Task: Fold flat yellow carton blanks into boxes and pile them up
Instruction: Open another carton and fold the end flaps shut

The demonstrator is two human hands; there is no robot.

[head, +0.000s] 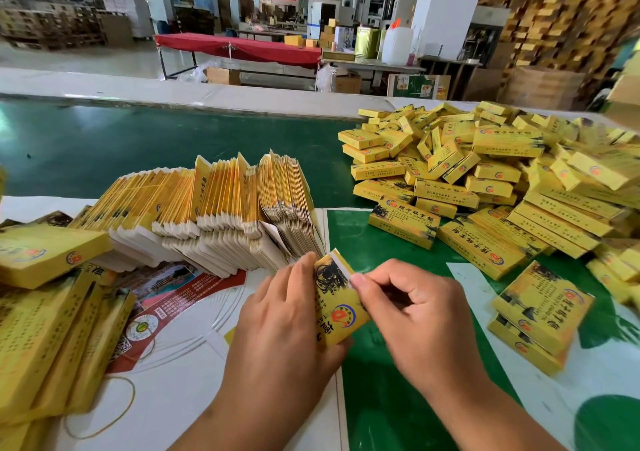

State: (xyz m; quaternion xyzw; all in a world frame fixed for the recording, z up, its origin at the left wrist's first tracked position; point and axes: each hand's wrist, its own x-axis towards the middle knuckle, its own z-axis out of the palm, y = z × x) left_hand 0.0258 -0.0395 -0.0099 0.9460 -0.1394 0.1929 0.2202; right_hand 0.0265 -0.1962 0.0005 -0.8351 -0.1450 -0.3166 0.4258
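Both forearms are bare to the frame's lower edge, and the left hand and right hand wear no gloves, rings or watch.

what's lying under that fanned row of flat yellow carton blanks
The fanned row of flat yellow carton blanks rests on a white printed sheet with red artwork. Whatever lies beneath the row's middle is covered.

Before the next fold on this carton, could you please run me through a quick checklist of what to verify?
1. Left hand grips the carton: ok.
2. Right hand pinches its top edge by the white flap: ok.
3. Flap tucked in: not ok, it stands out.
4. Bottom end closed: cannot tell, hidden.
5. Flat blanks stacked beside the left hand: ok.
6. Pile of folded boxes on the right: ok.
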